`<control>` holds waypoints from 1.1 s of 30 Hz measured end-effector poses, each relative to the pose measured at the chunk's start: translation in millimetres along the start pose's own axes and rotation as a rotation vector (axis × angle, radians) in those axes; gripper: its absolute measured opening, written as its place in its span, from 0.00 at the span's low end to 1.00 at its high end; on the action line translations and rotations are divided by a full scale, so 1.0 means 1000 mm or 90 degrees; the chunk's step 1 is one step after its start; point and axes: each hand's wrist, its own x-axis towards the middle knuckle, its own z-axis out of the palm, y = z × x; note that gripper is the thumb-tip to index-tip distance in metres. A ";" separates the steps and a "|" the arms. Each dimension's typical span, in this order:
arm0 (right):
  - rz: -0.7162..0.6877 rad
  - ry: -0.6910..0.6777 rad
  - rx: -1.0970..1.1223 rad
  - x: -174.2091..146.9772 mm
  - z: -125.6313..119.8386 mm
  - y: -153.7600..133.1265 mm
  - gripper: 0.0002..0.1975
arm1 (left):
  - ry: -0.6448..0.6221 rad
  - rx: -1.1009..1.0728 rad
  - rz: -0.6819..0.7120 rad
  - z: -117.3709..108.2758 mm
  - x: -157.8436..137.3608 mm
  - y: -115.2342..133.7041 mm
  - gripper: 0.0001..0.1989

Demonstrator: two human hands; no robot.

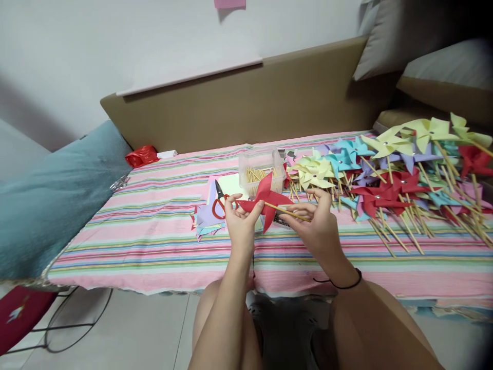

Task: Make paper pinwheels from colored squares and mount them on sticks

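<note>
A red paper pinwheel is held in front of me, above the striped cloth. My left hand pinches it at its left side, thumb near the centre where the stick begins. The thin wooden stick runs from the pinwheel's middle down to the right. Closed on the free end of that stick are the fingers of my right hand. Just behind the pinwheel stands a clear plastic box with short wooden sticks inside. Scissors with red handles lie beside my left hand on coloured paper sheets.
Many finished pinwheels in several colours are heaped at the right. A striped cloth covers the seat, with a brown backrest behind. A red plastic bag lies at the back left near a blue cushion. Grey pillows stand at the far right.
</note>
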 end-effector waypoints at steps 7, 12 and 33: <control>-0.055 -0.023 -0.059 0.007 0.001 0.005 0.39 | -0.050 0.056 -0.024 -0.011 0.005 -0.002 0.28; 0.059 -0.123 0.102 0.007 0.005 0.008 0.39 | -0.108 0.100 -0.042 -0.012 0.003 0.000 0.27; 0.142 -0.082 0.289 0.006 0.017 0.006 0.42 | -0.137 0.119 -0.045 -0.010 0.000 0.004 0.26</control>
